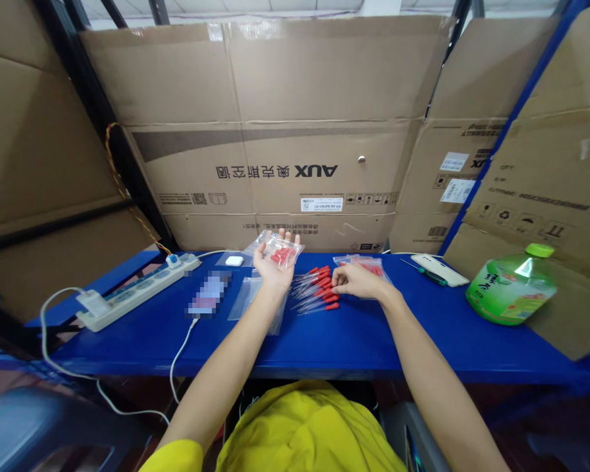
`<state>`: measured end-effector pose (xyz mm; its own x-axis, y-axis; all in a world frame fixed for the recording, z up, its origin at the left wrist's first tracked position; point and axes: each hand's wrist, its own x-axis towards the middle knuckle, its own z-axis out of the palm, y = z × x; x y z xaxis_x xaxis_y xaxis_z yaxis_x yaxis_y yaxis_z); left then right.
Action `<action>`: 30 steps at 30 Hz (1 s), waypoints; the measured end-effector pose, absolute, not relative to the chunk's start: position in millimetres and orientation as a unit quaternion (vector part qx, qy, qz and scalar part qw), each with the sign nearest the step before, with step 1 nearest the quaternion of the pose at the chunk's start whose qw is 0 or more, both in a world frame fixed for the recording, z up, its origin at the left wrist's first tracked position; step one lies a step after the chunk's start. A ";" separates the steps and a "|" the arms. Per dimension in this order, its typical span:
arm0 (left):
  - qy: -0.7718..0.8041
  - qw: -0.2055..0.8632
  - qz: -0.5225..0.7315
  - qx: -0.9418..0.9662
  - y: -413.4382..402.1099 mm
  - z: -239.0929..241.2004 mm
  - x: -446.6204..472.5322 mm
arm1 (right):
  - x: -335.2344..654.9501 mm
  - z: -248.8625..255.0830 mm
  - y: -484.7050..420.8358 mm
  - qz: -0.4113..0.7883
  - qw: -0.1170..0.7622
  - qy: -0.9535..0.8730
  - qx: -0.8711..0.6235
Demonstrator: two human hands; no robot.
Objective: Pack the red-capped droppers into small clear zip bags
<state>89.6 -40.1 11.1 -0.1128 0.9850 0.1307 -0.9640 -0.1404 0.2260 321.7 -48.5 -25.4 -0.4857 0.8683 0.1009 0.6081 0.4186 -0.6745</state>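
Blue table [364,347] here, red-ended tubes [319,288] lying on it. Left of the tubes, my left hand [274,267], palm up, holds a clear bag [291,252]; at their red ends my right hand [358,280] pinches narrow, gripping one or not, I can't tell. Light touch, neighbours undisturbed.

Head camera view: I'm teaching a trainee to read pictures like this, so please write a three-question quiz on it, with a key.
1. Multiple choice: What does the left hand hold?
A) a phone
B) a clear bag with red pieces inside
C) a power strip

2. True or false: The green-capped bottle stands to the left of the phone.

3. Fill in the colour: The right hand is at the ____ ends of the clear tubes on the table.

Key: 1. B; 2. False; 3. red
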 end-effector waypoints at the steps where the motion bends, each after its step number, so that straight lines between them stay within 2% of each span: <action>1: 0.038 0.655 0.744 0.125 -39.6 10.9 89.1 | 321.0 -22.3 -50.0 0.278 0.241 -0.814 -0.449; 3: 0.031 0.654 0.745 0.124 -38.0 10.8 87.1 | 319.1 -14.1 -54.3 0.249 0.294 -0.816 -0.430; 8: 0.024 0.640 0.759 0.115 -32.6 12.0 78.5 | 310.0 6.1 -66.4 0.177 0.491 -0.758 -0.390; 11: 0.031 0.630 0.768 0.110 -31.5 12.5 75.8 | 302.2 7.5 -69.8 0.155 0.558 -0.722 -0.378; 20: 0.054 0.657 0.739 0.138 -41.6 8.3 96.3 | 278.1 -5.3 -73.0 0.051 0.555 -0.740 -0.377; 30: 0.072 0.697 0.682 0.212 -61.6 6.1 118.5 | 269.6 -6.8 -72.1 0.046 0.559 -0.723 -0.403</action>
<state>118.5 -61.6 6.1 0.0606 0.9802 0.1884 -0.9194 -0.0187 0.3928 269.6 -72.1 -6.8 -0.0491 0.6336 0.7721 0.5316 0.6710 -0.5169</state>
